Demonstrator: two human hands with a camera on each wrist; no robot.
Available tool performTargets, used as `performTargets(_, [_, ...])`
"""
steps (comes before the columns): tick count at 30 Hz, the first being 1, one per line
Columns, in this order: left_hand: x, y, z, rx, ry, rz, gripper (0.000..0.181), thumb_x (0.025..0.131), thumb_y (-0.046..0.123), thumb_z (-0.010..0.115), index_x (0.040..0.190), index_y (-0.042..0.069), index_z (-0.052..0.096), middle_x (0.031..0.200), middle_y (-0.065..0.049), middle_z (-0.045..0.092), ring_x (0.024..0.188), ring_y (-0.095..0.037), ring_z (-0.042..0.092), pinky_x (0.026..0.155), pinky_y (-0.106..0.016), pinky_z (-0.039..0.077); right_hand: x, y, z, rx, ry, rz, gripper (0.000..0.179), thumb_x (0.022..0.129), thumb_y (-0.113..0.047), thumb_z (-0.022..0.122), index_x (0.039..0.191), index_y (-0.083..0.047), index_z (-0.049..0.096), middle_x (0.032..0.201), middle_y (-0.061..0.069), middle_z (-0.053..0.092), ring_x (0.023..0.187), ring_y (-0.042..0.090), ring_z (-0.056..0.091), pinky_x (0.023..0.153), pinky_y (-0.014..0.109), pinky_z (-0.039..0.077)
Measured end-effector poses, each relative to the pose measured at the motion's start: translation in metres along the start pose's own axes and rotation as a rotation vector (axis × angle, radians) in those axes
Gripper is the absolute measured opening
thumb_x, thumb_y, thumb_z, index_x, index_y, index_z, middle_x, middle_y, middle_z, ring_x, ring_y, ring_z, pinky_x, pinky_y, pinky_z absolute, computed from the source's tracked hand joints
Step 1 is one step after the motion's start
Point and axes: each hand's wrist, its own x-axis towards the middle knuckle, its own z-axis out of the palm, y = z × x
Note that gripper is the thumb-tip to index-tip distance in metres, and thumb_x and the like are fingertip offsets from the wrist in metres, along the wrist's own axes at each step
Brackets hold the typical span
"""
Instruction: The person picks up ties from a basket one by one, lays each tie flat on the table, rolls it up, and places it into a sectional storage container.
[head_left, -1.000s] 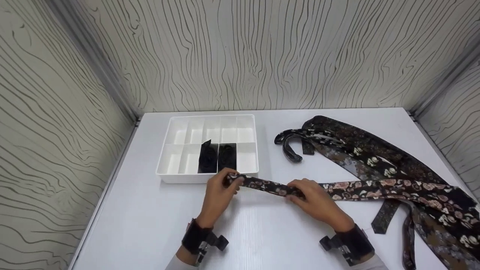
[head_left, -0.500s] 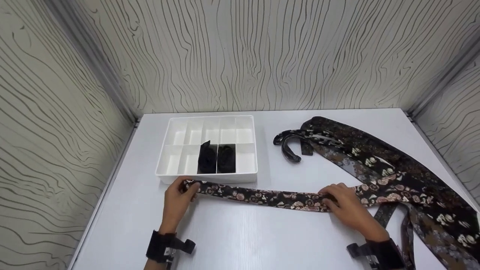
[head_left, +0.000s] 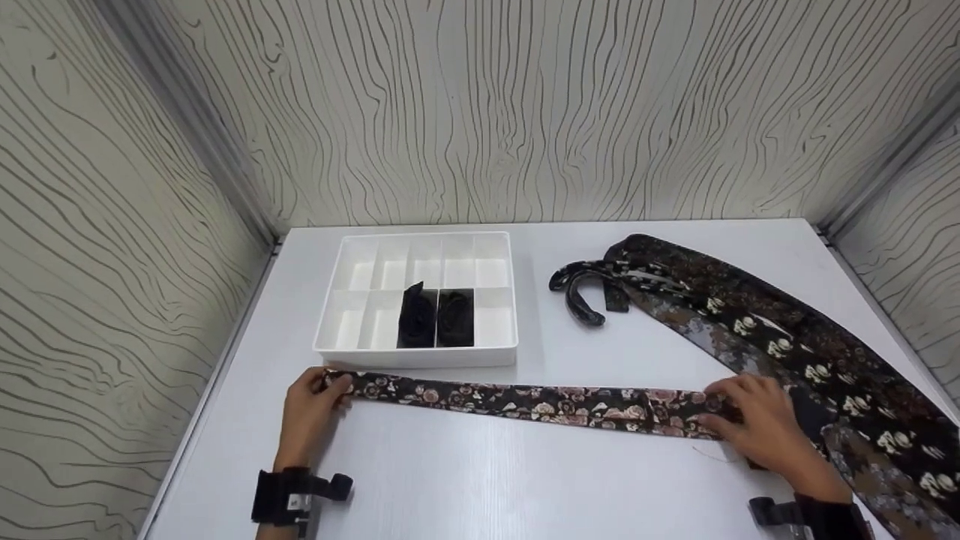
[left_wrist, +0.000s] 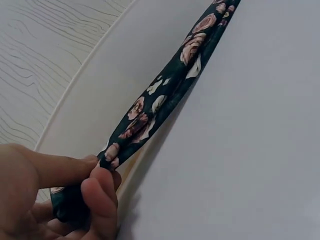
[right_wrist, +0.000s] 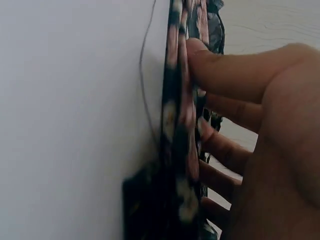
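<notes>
Head view: my left hand (head_left: 307,409) and right hand (head_left: 765,424) now wider apart; more flowered tie (head_left: 487,397) stretched straight, so I judge straightening well along. Tie at six o'clock, nearer me than tray (head_left: 416,358); long axis nine to just past three, narrow end nine. Heap of ties (head_left: 750,324) toward three-four.

Left wrist view: thumb and fingers pinch narrow end; tie points toward one.

Right wrist view: tie runs twelve to six; blurred, but seemingly pinched, thumb against fingers.
</notes>
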Motion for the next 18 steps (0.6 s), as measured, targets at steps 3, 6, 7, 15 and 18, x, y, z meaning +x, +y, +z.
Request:
performTargets(3, [0.001, 0.002, -0.004, 0.006, -0.005, -0.015, 0.028, 0.1, 0.013, 0.073, 0.121, -0.004, 0.065, 0.089, -0.007, 0.076, 0.07, -0.014, 0.069, 0.066, -0.025, 0.056, -0.004, 0.007, -0.002, -0.001, 0.033, 0.008, 0.022, 0.086, -0.017, 0.086, 0.102, -0.012, 0.072, 0.112, 0.016, 0.066, 0.115, 0.045, 0.049, 0.099, 0.069, 0.029])
performTargets(6, [0.001, 0.003, -0.005, 0.014, -0.012, -0.02, 0.028, 0.101, 0.015, 0.072, 0.122, -0.003, 0.065, 0.09, -0.006, 0.076, 0.072, -0.014, 0.07, 0.067, -0.025, 0.056, -0.007, 0.01, -0.005, 0.029, 0.079, -0.003, 0.028, 0.083, -0.017, 0.089, 0.103, -0.013, 0.071, 0.107, 0.014, 0.07, 0.113, 0.041, 0.05, 0.101, 0.069, 0.028])
performTargets(7, [0.001, 0.003, -0.006, 0.015, -0.012, -0.021, 0.028, 0.101, 0.015, 0.071, 0.122, -0.003, 0.065, 0.09, -0.006, 0.075, 0.072, -0.014, 0.07, 0.067, -0.025, 0.056, -0.008, 0.011, -0.005, 0.048, 0.091, -0.009, 0.035, 0.08, -0.017, 0.091, 0.107, -0.012, 0.07, 0.109, 0.015, 0.07, 0.114, 0.041, 0.05, 0.102, 0.069, 0.027])
performTargets(15, [0.001, 0.002, -0.015, 0.006, -0.018, -0.03, 0.03, 0.103, 0.014, 0.068, 0.124, -0.006, 0.062, 0.092, -0.008, 0.074, 0.072, -0.012, 0.07, 0.066, -0.023, 0.057, -0.022, 0.022, -0.01, 0.078, 0.06, -0.07, 0.034, 0.068, -0.02, 0.097, 0.084, -0.025, 0.067, 0.126, 0.016, 0.06, 0.124, 0.048, 0.043, 0.099, 0.076, 0.027])
performTargets(18, [0.001, 0.002, -0.017, -0.023, -0.021, -0.033, 0.029, 0.103, 0.011, 0.067, 0.126, -0.007, 0.06, 0.095, -0.009, 0.073, 0.073, -0.012, 0.07, 0.067, -0.023, 0.059, -0.022, 0.024, -0.011, 0.085, 0.017, -0.068, 0.029, 0.076, -0.018, 0.093, 0.079, -0.026, 0.065, 0.129, 0.018, 0.061, 0.126, 0.05, 0.044, 0.1, 0.076, 0.028])
